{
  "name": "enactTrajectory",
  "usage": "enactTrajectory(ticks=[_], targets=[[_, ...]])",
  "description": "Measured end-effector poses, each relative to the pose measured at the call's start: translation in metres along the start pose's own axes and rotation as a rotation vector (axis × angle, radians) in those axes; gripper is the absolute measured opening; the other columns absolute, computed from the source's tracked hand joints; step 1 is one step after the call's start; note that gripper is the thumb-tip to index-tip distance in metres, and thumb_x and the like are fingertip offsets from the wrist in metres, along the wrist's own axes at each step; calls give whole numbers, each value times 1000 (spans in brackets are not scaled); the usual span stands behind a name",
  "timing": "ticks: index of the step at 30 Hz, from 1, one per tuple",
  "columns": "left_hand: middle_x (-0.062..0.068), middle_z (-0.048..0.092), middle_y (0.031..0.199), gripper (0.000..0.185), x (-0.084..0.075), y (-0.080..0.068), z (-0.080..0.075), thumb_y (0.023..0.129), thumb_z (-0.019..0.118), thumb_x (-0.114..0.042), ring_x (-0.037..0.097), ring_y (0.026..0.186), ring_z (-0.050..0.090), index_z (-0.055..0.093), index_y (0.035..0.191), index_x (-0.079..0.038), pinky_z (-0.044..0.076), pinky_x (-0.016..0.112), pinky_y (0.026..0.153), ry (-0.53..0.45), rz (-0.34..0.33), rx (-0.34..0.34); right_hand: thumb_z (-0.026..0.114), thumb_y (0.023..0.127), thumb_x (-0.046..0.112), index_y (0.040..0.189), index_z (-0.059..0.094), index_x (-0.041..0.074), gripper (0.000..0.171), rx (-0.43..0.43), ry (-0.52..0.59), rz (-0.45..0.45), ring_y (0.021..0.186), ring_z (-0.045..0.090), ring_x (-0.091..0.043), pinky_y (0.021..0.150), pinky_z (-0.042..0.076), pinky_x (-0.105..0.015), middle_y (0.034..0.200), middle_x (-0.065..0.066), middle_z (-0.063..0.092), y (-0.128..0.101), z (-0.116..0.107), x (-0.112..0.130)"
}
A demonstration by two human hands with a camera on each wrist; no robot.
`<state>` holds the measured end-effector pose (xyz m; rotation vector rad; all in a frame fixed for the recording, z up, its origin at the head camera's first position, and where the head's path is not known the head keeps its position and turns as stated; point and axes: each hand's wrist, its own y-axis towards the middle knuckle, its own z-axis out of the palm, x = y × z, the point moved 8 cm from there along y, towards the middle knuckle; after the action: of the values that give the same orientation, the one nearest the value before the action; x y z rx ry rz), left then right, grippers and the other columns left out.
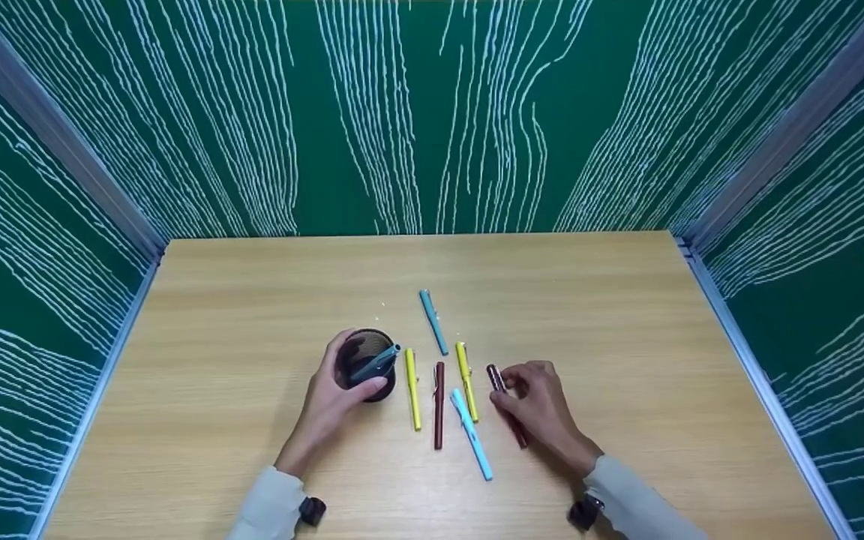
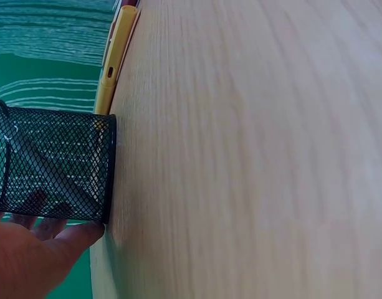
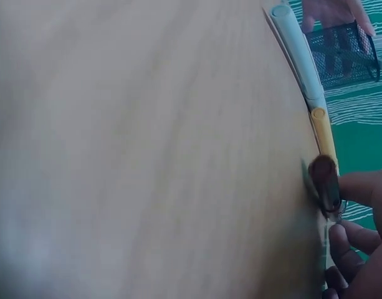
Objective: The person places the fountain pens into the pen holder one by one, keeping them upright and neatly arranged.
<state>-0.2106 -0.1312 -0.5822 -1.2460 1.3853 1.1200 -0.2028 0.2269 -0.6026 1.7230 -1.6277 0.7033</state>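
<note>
My left hand (image 1: 334, 401) wraps round a black mesh pen cup (image 1: 365, 364) standing on the wooden table (image 1: 252, 315); a teal pen (image 1: 376, 361) leans inside it. In the left wrist view the cup (image 2: 53, 163) stands against my fingers (image 2: 35, 246). My right hand (image 1: 533, 405) pinches a dark maroon pen (image 1: 497, 380) lying on the table, seen close in the right wrist view (image 3: 326, 184). Between the hands lie a yellow pen (image 1: 412, 388), a brown pen (image 1: 439, 403), another yellow pen (image 1: 466, 369) and a light blue pen (image 1: 471, 433).
A teal pen (image 1: 433, 321) lies further back, near the table's middle. Green walls with white wavy lines (image 1: 432, 112) enclose the table on three sides, with grey corner rails (image 1: 57, 135).
</note>
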Motion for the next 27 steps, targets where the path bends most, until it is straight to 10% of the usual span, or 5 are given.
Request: enactTrajectory(ticks=[27], targets=[[11,53,164,94,1,0,2,89,94,-22,34,151,49,42,167,-19,31,57,128,-16,1,8,89,92,7,102,81,8,12,5,4,-39,100,53,-23,86,44,-39,93,-3,67,9,-16,17]])
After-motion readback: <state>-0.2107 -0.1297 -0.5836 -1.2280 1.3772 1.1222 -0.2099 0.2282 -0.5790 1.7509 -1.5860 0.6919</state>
